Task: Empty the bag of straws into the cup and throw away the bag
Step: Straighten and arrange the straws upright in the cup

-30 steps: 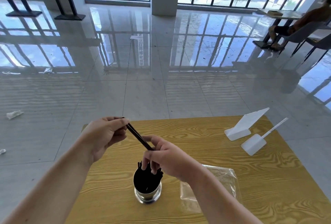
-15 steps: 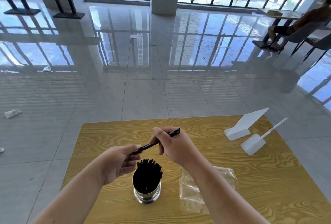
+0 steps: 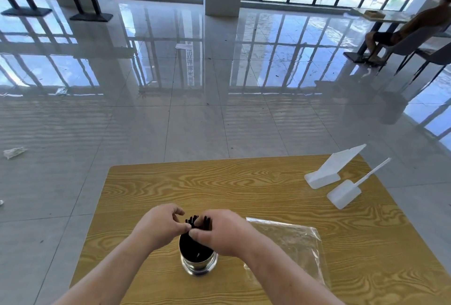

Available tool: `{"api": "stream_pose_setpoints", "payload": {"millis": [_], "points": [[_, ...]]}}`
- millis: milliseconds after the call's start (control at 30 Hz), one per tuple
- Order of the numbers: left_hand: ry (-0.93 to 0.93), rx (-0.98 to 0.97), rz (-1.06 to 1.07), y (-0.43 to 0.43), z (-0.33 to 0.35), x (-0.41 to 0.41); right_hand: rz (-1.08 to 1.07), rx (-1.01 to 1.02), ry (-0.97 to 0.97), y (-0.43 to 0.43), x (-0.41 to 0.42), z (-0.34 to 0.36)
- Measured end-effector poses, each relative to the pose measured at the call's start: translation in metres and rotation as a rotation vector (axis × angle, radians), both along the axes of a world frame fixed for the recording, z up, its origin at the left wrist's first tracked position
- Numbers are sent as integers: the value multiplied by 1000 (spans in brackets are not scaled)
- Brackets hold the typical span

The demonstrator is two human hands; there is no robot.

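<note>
A shiny metal cup [image 3: 199,264] stands on the wooden table [image 3: 244,182], packed with several black straws [image 3: 195,221] whose tips stick up above the rim. My left hand [image 3: 158,227] and my right hand [image 3: 219,234] meet right over the cup, with fingertips pinched together among the straw tops. Whether either hand still grips a single straw is hidden by the fingers. The clear plastic bag [image 3: 290,243] lies flat and limp on the table just right of the cup, partly under my right forearm.
Two white plastic scoop-like pieces [image 3: 329,170] [image 3: 346,192] lie at the table's far right. Crumpled scraps [image 3: 14,152] lie on the glossy tiled floor to the left. A seated person [image 3: 410,31] is at a table far right.
Both hands held one black straw above the cup earlier. They have come down and together onto the straw tops in the cup, and the straw is no longer seen apart from the bundle.
</note>
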State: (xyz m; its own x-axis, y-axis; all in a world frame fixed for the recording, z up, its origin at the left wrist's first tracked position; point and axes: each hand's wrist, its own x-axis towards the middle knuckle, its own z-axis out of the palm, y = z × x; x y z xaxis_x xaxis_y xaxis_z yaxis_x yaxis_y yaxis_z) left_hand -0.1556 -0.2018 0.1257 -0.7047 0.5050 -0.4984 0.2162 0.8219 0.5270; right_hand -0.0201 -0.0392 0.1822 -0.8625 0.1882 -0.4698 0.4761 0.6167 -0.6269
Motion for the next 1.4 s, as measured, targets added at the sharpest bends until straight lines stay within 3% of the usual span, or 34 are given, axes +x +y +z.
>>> {"api": "stream_pose_setpoints", "payload": {"millis": [267,467,933,1067,1233,1400], "points": [[85,25,-19,6,0,5,-251,-29,16,32,18,-35],[55,52,-30,13,2,10,-234,-71,-135,27,26,-57],[47,90,-59,25,14,18,-209,41,66,15,23,-71],[36,90,-58,23,16,19,-169,100,102,18,20,-61],[-156,135,-93,27,22,22,-100,155,183,30,8,-19],[-228,146,-152,29,30,28,-62,149,229,41,-2,29]]}}
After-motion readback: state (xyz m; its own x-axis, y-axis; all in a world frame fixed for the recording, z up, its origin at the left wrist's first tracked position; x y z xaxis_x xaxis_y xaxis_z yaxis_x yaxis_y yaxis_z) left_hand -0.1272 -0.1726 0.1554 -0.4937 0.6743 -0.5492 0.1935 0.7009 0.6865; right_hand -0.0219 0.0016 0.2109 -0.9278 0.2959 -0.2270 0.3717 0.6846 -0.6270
